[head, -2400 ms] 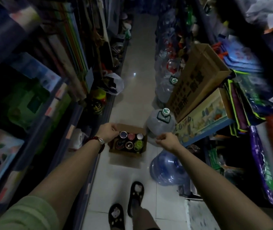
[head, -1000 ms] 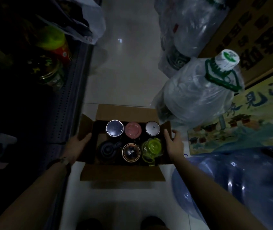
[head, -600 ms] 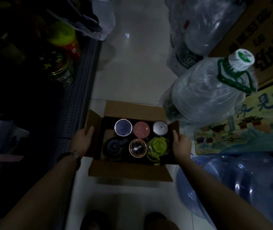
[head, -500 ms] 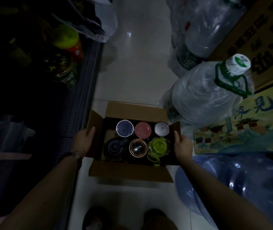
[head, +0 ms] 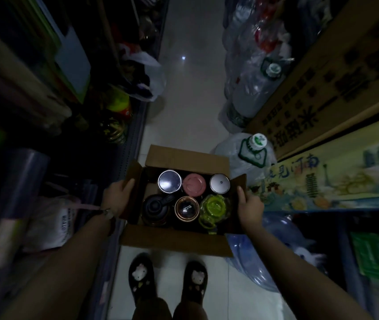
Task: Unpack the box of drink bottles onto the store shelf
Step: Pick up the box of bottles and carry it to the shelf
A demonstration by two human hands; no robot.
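Observation:
An open cardboard box is held between my hands above the aisle floor. Several drink bottles stand in it in two rows, seen from above: a silver lid, a pink lid, a white lid, a black lid, a copper-rimmed lid and a green lid. My left hand grips the box's left side flap. My right hand grips the right side, thumb up along the flap. The store shelf runs along the left, dark, with jars on its lowest level.
Wrapped large water jugs and a blue jug crowd the right side of the narrow aisle. Flat printed cartons jut out from the right. A white plastic bag lies at the left shelf's foot. My slippered feet stand below the box.
The box has come up off the floor between my hands, and my view has pulled back, so my feet show beneath it. Both hands keep their grip on the box's sides.

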